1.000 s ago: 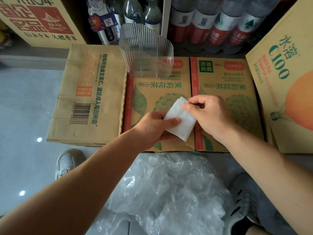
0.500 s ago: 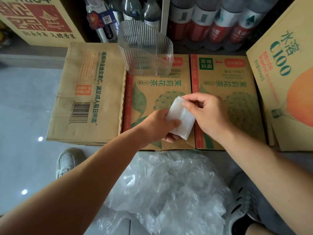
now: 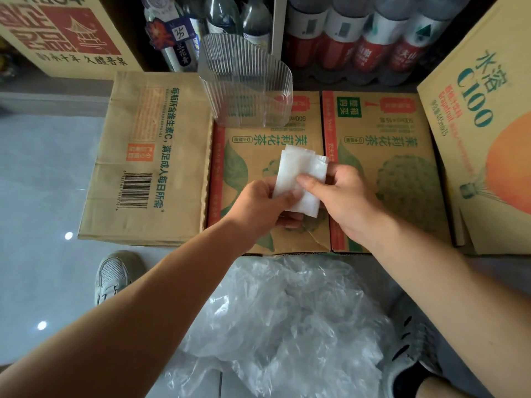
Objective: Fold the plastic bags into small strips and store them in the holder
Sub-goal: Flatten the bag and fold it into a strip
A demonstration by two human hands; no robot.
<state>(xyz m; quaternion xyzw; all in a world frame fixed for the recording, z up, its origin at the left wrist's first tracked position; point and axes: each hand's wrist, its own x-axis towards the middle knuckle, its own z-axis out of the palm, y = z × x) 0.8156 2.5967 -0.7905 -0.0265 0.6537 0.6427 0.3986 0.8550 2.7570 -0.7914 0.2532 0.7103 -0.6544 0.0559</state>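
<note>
Plastic bag (image 3: 296, 165), folded to a small white packet, sits at frame centre, pinched by left hand (image 3: 258, 205) and right hand (image 3: 347, 196) — not yet stored — while the clear holder (image 3: 247, 81) above looks empty and a crumpled pile (image 3: 287, 320) waits at the bottom.

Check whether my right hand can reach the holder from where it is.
Probably yes. The holder stands just beyond the right hand, with nothing between them. That hand does pinch the folded bag, shared with the left hand.
</note>
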